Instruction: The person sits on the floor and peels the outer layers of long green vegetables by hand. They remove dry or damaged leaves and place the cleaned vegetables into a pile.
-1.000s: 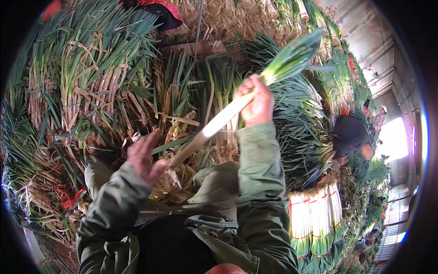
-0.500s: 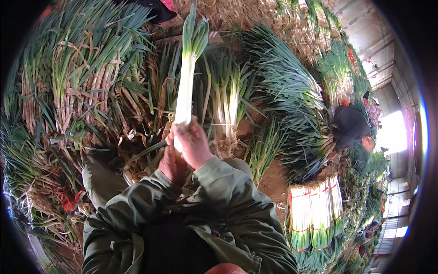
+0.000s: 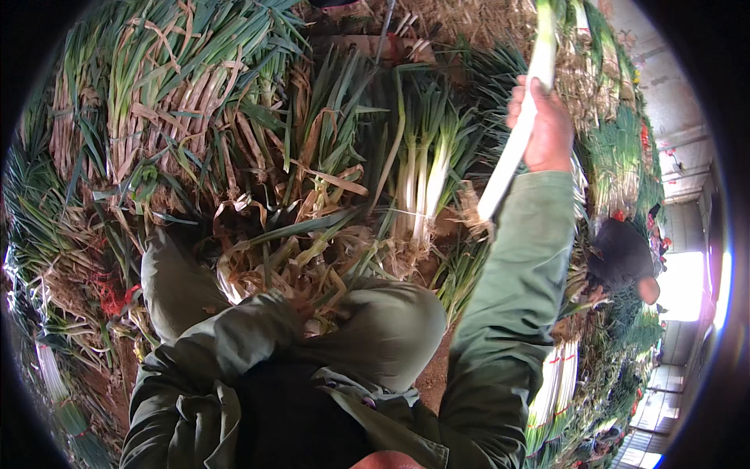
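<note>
My right hand is raised at the upper right, shut on a long leek with a white stem, roots at its lower end and green upper part. My left hand is low at centre among dry leaf scraps between my bent knees, mostly hidden, so I cannot tell its grip. Just left of the held leek stands a small group of leeks with white stems and a thin band round them.
Heaps of untrimmed leeks fill the left and upper area. Red-banded bundles lie at lower right. A person in dark clothing bends at the right, beside a metal wall. Red netting lies at left.
My hands have parted from where they met on the leek: the right has swung up and right with it, now tilted, while the left has dropped low among the scraps.
</note>
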`<state>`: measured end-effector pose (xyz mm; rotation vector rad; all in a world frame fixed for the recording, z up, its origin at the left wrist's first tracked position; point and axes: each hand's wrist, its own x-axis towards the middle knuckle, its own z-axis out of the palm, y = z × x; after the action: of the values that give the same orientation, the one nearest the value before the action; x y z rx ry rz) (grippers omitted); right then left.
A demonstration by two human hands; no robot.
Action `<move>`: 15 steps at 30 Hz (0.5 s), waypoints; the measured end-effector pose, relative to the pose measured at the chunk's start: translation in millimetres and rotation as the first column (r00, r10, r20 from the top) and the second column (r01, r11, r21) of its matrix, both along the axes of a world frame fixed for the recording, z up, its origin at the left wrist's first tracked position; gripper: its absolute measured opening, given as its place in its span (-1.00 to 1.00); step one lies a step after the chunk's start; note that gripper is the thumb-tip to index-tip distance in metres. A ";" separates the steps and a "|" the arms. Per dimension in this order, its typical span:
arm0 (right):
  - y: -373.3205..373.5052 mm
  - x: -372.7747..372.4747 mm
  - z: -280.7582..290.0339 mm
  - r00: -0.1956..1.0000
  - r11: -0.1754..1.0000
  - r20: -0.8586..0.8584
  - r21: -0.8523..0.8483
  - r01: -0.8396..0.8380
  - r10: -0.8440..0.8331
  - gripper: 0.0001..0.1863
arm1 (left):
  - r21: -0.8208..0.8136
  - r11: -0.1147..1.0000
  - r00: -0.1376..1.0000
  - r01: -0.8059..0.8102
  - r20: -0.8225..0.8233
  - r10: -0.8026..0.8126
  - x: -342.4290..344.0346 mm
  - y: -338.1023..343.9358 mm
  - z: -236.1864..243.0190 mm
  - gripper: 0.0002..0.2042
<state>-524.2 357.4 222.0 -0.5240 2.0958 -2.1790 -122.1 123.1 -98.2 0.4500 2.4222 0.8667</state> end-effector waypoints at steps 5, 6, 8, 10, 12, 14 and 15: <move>59.3 -108.1 -81.5 0.995 0.999 0.093 0.031 0.020 -0.022 -0.43 | -0.017 0.810 0.805 -0.587 0.092 0.586 -33.3 -22.9 3.0 -0.26; 68.4 -127.4 -119.0 0.997 0.999 0.078 0.037 0.016 -0.019 -0.44 | -0.057 0.795 0.796 -0.604 -0.100 0.597 -42.2 -24.6 3.8 -0.19; 77.7 -152.7 -215.1 0.959 0.949 0.159 0.250 0.191 -0.235 -0.55 | 0.020 0.750 0.744 -0.661 -0.112 0.659 -70.0 -32.2 -3.2 -0.14; 79.1 -151.1 -323.5 0.905 0.705 -0.028 0.617 0.350 -0.424 -0.49 | -0.075 0.729 0.727 -0.681 -0.187 0.660 -98.7 -42.1 -18.1 -0.17; 80.2 -127.8 -418.8 0.872 0.237 -0.393 0.853 0.464 -0.292 -0.44 | -0.095 0.668 0.673 -0.738 -0.172 0.719 -132.4 -57.6 -42.5 -0.28; 80.4 -100.9 -483.3 0.493 0.588 0.434 0.780 0.214 -0.754 -0.46 | -0.122 0.667 0.678 -0.735 -0.159 0.718 -168.7 -81.7 -72.3 -0.34; 87.5 -98.7 -497.3 0.680 0.515 0.259 0.833 0.202 -0.686 -0.47 | -0.050 0.687 0.677 -0.725 -0.232 0.698 -185.3 -94.2 -87.7 -0.38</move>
<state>-622.9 444.9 -275.3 0.7913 2.6075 -1.0612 -307.4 28.9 -186.0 -0.5632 2.8518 0.9703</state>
